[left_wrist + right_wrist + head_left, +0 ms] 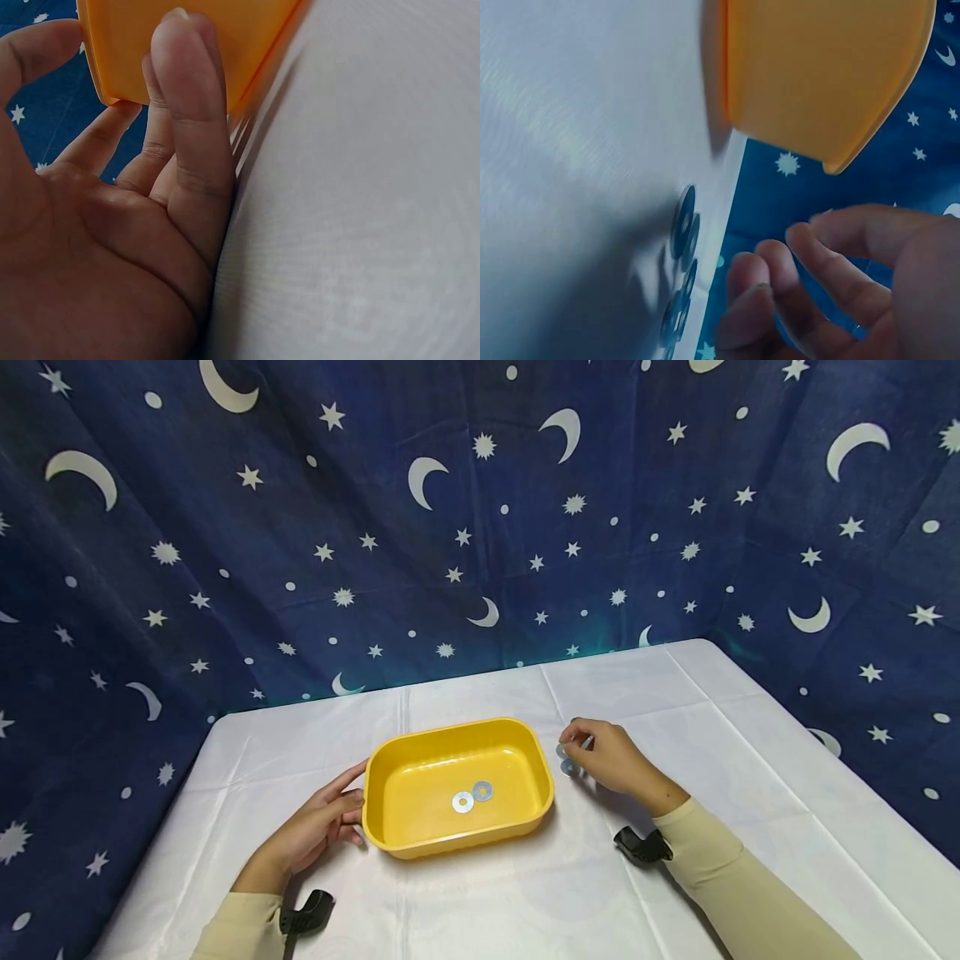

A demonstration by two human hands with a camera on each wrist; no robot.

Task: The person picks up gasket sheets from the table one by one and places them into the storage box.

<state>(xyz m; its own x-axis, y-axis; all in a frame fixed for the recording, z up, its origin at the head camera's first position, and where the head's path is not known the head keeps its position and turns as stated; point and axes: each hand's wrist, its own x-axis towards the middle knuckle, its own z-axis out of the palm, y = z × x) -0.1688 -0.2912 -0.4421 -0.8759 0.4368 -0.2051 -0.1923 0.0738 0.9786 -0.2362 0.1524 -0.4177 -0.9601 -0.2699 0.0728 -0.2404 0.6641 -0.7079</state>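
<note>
A yellow tray (435,839) sits on the white-covered table with two flat metal washers (462,802) inside. At its left end, my left hand (318,827) touches the outer wall with spread fingers; the left wrist view shows the palm and the tray's end wall (255,45). To the right of the tray, my right hand (611,756) hovers over several washers (570,767), fingers bent. A pale sliver shows between thumb and fingers; whether it is a held washer or one lying below is unclear. The right wrist view shows washers (683,223) in a row beside the bent fingers.
White cloth covers the table (480,910). A dark blue curtain (420,568) with moons and stars stands behind it and along both sides. Black bands (307,912) sit at both wrists, close to the tabletop.
</note>
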